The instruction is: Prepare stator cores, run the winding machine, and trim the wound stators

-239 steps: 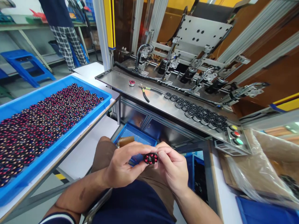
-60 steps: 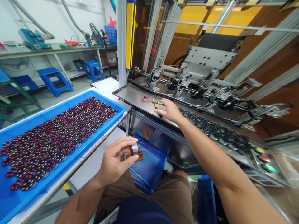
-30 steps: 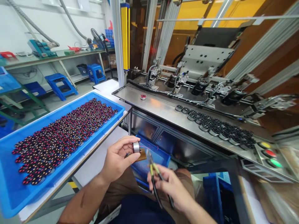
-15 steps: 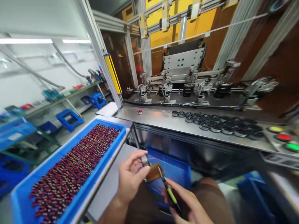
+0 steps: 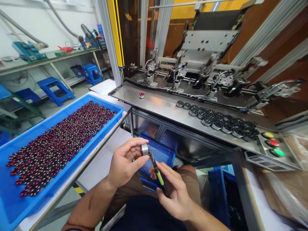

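Note:
My left hand [image 5: 125, 162] is closed around a small round motor stator [image 5: 145, 149], gripped between thumb and fingers. A silver ring runs round its side, and thin reddish wires stick out from it to the right. My right hand [image 5: 176, 192] is wrapped round a pair of cutting pliers [image 5: 158, 176] with green and black handles. Their narrow metal tip points up at the stator's lower right edge; whether it touches cannot be made out. Both hands are above my lap.
On the left stands a blue tray [image 5: 49, 205] full of similar round parts [image 5: 64, 144]. A metal ledge [image 5: 163, 106] in front carries one red-and-silver part [image 5: 141, 95] and many black ones [image 5: 221, 120]. Coloured buttons [image 5: 273, 142] sit at the right; below is a blue bin [image 5: 163, 157].
The view has tilted downward and become sharper. The pliers' tip is now close to the stator, where before it was farther to the right. Both hands keep their hold.

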